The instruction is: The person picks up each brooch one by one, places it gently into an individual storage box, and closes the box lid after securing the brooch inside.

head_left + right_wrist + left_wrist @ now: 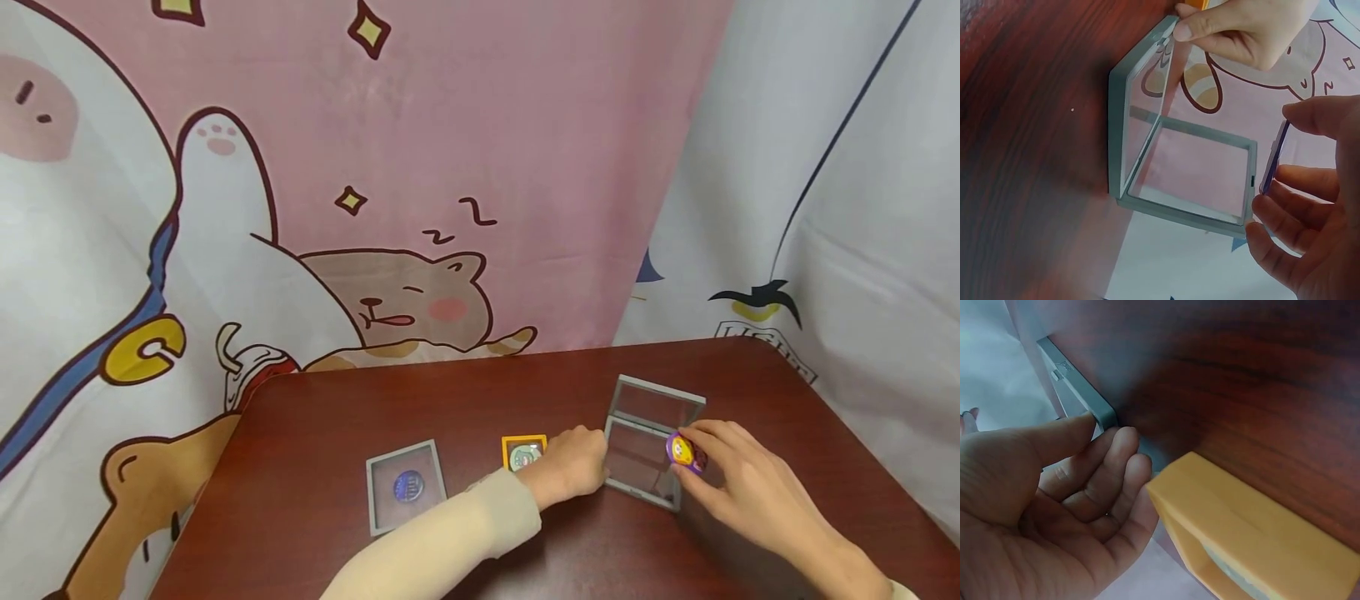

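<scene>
A grey hinged display frame with clear film panes stands opened out on the table, one half raised at the back in the head view. My left hand pinches its left edge; in the left wrist view the thumb lies on the frame's corner. Between thumb and fingertips my right hand holds a round badge with a purple rim and a yellow figure. The badge is above the frame's right side, seen edge-on in the right wrist view, apart from the frame's rim.
Just left of my left hand is a small yellow frame with a pale green round piece inside, partly covered by the hand. Farther left lies another grey frame holding a blue round badge. A printed curtain hangs behind the brown table.
</scene>
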Demonstrator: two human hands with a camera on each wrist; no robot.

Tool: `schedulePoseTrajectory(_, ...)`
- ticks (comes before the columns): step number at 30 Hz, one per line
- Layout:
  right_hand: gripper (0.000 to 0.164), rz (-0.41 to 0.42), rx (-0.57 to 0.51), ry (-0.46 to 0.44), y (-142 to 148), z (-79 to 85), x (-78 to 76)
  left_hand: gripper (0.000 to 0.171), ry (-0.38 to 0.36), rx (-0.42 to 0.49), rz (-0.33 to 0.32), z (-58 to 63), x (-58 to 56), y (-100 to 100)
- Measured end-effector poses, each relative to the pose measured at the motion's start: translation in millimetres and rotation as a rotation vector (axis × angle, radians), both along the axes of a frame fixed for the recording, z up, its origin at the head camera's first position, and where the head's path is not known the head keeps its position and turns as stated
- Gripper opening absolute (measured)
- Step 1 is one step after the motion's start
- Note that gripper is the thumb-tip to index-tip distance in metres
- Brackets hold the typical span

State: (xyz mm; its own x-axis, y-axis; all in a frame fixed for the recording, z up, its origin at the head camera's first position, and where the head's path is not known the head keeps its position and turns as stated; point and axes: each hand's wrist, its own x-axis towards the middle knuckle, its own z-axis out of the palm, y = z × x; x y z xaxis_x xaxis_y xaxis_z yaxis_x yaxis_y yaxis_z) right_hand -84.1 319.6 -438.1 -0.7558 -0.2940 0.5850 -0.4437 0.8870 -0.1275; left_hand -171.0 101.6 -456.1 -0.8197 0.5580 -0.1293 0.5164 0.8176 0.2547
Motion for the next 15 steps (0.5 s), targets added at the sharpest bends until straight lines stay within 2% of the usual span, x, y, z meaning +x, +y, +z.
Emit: schedulePoseTrajectory(15, 0.048, -0.011, -0.01, -0.099, -7.3, -9.8, -15.1, 0.034, -0.012, 0.026, 0.007, 0.0, 14.1, -6.3)
